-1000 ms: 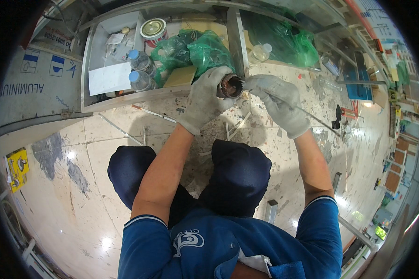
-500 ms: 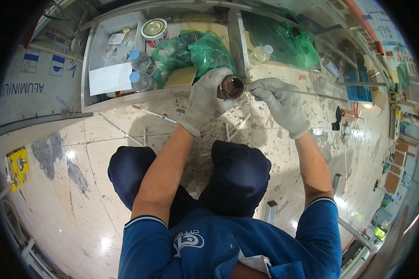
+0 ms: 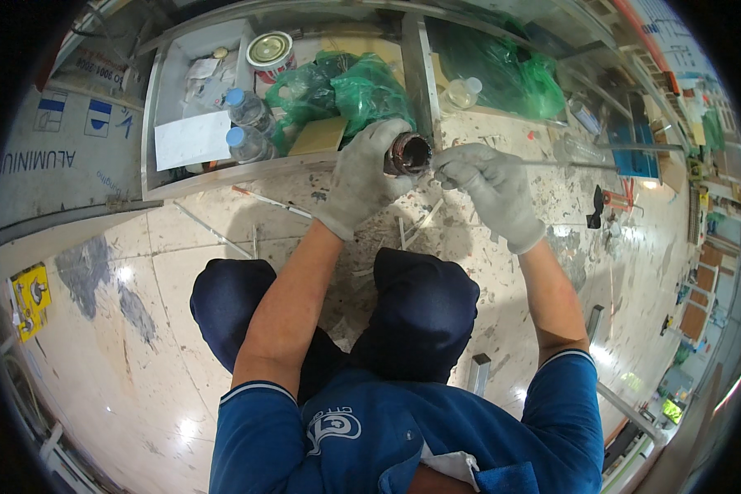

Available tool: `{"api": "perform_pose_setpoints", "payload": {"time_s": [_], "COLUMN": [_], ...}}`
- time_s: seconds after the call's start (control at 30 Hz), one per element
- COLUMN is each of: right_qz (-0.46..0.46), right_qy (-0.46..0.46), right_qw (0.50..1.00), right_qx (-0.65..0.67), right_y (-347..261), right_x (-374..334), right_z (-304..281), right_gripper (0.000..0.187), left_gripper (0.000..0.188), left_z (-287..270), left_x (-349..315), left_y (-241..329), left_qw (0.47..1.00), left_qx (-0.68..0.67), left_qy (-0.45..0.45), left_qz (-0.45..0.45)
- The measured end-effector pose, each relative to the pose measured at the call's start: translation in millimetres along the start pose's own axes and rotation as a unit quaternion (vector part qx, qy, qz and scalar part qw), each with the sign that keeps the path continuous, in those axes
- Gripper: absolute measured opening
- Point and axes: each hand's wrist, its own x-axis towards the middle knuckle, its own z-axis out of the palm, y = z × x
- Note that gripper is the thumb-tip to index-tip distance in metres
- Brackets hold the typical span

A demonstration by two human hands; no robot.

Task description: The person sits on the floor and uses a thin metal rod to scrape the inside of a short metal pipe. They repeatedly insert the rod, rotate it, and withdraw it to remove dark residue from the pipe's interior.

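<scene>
My left hand (image 3: 362, 177), in a grey work glove, grips a small dark open can (image 3: 407, 154) tilted with its mouth toward me. My right hand (image 3: 487, 188), also gloved, pinches a long thin metal rod (image 3: 564, 164) whose near end sits at the can's rim; the rod runs off to the right. Both hands are held above a stained tiled floor (image 3: 436, 239), in front of my knees in dark blue trousers.
A metal tray-like frame (image 3: 150, 136) ahead holds two plastic bottles (image 3: 247, 123), a closed paint tin (image 3: 270, 51), a white sheet, a cardboard piece and green plastic bags (image 3: 346, 86). More green bags and a bottle (image 3: 461, 92) lie right of it. Metal strips lie on the floor.
The can has turned so its dark mouth faces me more. My right hand shifted along the rod, which now points straighter to the right from the can's rim.
</scene>
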Motion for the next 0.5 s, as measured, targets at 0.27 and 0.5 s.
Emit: {"api": "perform_pose_setpoints", "payload": {"time_s": [0.27, 0.5], "right_qz": [-0.05, -0.199], "right_qy": [0.024, 0.049], "right_qw": [0.997, 0.969], "right_qx": [-0.045, -0.136], "right_y": [9, 7], "right_x": [9, 11], "right_z": [-3, -2], "right_gripper": [0.021, 0.019], "left_gripper": [0.061, 0.062], "left_z": [0, 2], "left_x": [-1, 0], "left_y": [-2, -1], "left_qw": [1.0, 1.0], "left_qx": [0.012, 0.001], "left_qy": [0.005, 0.002], "left_qz": [0.0, 0.008]}}
